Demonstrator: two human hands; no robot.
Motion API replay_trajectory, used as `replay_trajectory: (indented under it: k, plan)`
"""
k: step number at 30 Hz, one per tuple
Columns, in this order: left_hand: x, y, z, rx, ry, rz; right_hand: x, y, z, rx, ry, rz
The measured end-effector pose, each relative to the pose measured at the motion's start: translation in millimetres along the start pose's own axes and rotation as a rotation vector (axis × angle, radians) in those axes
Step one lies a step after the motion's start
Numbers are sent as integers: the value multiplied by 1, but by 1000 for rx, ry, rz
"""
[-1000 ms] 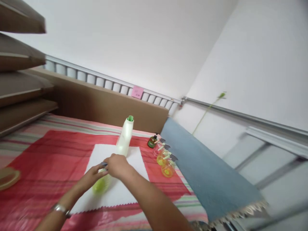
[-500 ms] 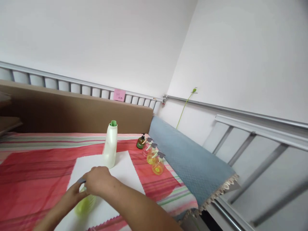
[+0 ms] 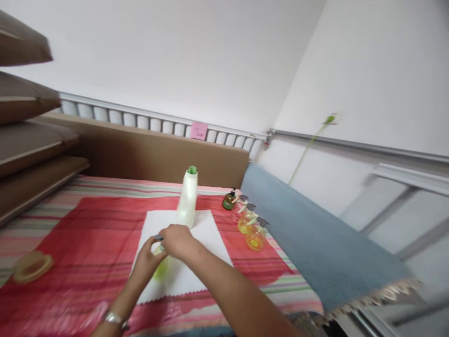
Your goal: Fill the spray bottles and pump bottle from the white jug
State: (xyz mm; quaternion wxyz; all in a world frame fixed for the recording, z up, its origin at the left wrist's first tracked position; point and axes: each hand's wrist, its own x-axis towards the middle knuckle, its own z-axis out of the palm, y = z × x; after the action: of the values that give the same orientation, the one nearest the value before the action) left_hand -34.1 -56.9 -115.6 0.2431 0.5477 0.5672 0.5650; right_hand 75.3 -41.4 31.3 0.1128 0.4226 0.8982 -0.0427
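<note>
A small clear spray bottle (image 3: 161, 270) with yellow liquid is over a white sheet, blurred and partly covered by my hands. My left hand (image 3: 149, 255) comes from the lower left, thumb and fingers closed around the bottle's upper part. From the right, my right hand (image 3: 177, 240) is curled over the bottle's grey top (image 3: 159, 237), its fingertips mostly hidden. Just behind my right hand stands a tall white bottle (image 3: 187, 199) with a green piece in its open neck.
Several similar spray bottles (image 3: 255, 240) and a dark pump bottle (image 3: 229, 200) stand in a row at right. The white sheet (image 3: 206, 234) lies on a red cloth (image 3: 101, 234). A tape roll (image 3: 33, 267) is at lower left, stacked brown boards (image 3: 31, 140) at far left.
The camera view has turned left, so everything appears further right, and the boards and tape roll have come into view. Both hands remain together at the spray bottle's top.
</note>
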Motion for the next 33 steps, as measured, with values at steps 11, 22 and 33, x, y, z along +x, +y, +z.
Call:
replay_trajectory:
  k: [11, 22, 33]
  plan:
    - [-1, 17, -6, -73, -201, 65, -4, -2, -1, -2, -13, -12]
    - [1, 9, -18, -143, -239, 69, -2, -8, 1, 11, 3, 10]
    - [3, 0, -3, -110, -111, 44, 1, -15, 2, 2, 0, 65]
